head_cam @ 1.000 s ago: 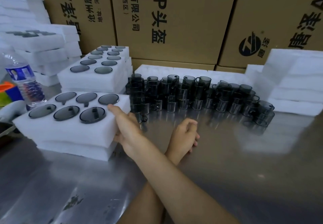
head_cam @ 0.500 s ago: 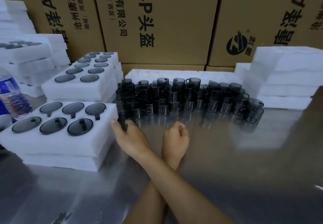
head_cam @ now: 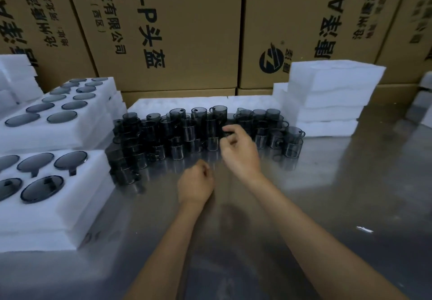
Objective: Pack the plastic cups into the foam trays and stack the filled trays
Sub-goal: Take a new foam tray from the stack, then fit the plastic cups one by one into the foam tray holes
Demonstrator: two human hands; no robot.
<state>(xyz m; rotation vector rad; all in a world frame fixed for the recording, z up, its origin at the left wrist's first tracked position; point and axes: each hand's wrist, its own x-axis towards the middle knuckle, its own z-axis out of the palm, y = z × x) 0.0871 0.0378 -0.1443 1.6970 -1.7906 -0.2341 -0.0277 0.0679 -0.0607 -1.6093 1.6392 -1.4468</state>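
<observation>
Right hand (head_cam: 238, 152) reached cup cluster (head_cam: 205, 131), fingers curled at dark cup; grip blurred, unclear. Left hand (head_cam: 195, 182) loosely fisted on steel table (head_cam: 327, 206), holding nothing. Smoky translucent cups stacked, count indistinct. Filled white foam tray (head_cam: 58, 196) at left, cut off by frame. Arms, crossed earlier, now uncrossed.

You're working in dim, cool light. The steel bench (head_cam: 350, 194) throws back soft glare toward 2 o'clock, mirroring the white foam stack (head_cam: 327, 98), and your forearms cast faint shadows on it near 6 o'clock. The wide lens bends the cardboard boxes (head_cam: 177, 30) outward at 10 and 2 o'clock. Your right hand (head_cam: 240, 150) is smeared by motion blur, and the dark cups (head_cam: 198, 131) merge murkily.
</observation>
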